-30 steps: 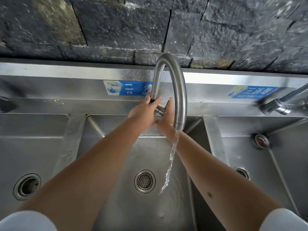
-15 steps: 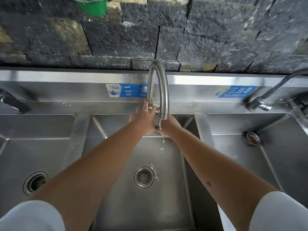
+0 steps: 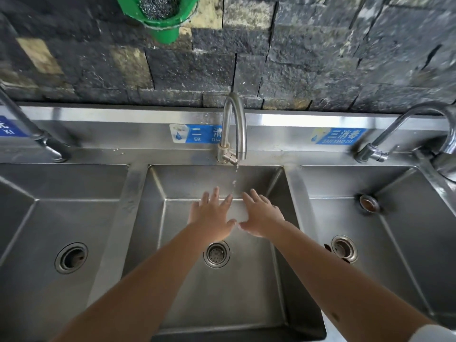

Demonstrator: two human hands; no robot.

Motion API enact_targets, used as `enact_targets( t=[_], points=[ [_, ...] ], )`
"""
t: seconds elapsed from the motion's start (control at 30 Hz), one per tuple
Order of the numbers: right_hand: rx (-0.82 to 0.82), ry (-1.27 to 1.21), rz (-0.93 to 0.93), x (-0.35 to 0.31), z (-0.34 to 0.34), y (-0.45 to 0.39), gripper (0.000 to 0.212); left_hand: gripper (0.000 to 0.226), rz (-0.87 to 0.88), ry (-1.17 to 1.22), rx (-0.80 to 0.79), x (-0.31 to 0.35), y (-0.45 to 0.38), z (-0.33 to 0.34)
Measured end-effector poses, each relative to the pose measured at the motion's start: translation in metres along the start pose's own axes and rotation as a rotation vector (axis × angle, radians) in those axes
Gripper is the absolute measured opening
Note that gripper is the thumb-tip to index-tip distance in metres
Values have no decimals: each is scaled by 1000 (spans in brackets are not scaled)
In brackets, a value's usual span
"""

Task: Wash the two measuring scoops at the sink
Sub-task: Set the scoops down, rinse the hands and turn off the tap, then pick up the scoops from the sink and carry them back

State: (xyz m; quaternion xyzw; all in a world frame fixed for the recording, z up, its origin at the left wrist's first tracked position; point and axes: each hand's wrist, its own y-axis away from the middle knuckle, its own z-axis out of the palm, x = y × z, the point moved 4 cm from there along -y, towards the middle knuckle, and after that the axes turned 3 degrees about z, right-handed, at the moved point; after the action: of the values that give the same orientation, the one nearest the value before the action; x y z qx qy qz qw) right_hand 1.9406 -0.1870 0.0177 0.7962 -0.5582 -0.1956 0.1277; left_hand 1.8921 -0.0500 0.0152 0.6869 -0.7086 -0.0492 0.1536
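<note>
Measuring scoops are not visible anywhere in the head view; neither basin, rim nor hand shows one, so their direction from the hands and their long axis cannot be determined. Left hand (image 3: 212, 213) sits at frame centre over the middle basin (image 3: 222, 292), fingers spread, palm down, grasping nothing. Right hand (image 3: 262, 215) sits just beside it to the right, likewise spread and empty; the two thumbs nearly meet above the drain (image 3: 216, 253). Faucet (image 3: 234, 129) stands at upper centre on the back ledge, its spout ending above the basin's rear wall; only a thin broken trickle (image 3: 234, 181) falls between the two hands. Both hands lie equally near the stream. A green holder (image 3: 162, 18) with a metal scourer hangs on the stone wall at top centre. Left and right basins flank the middle one, each with its own drain and tap. Judgement: the scoops lie outside the frame, so the coming move depends on locating them first.
</note>
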Motion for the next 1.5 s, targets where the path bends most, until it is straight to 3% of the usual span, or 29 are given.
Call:
enact_targets(
  t=[0.13, 0.43, 0.73, 0.87, 1.07, 1.23, 1.37, 1.5],
  points=[
    [-65, 22, 2, 14, 21, 33, 106, 74, -16, 57, -13, 19, 27, 16],
    [-54, -125, 103, 85, 42, 78, 87, 77, 86, 112, -87, 93, 24, 20],
    [-124, -309, 331, 252, 46, 117, 44, 70, 299, 245, -198, 264, -25, 65],
    [-226, -370, 482, 333, 79, 114, 41, 57, 339, 343, -288, 336, -53, 101],
    [-378, -642, 683, 414, 155, 80, 23, 41, 112, 466, -450, 395, -106, 183],
    [-342, -915, 853, 450, 216, 57, 11, 41, -234, 494, -546, 400, -144, 257],
    [-347, -1000, 886, 454, 253, 32, 31, 37, -475, 589, -435, 398, -165, 297],
    [-265, -1006, 961, 456, 280, 15, 28, 32, -562, 585, -357, 393, -175, 324]
  ],
)
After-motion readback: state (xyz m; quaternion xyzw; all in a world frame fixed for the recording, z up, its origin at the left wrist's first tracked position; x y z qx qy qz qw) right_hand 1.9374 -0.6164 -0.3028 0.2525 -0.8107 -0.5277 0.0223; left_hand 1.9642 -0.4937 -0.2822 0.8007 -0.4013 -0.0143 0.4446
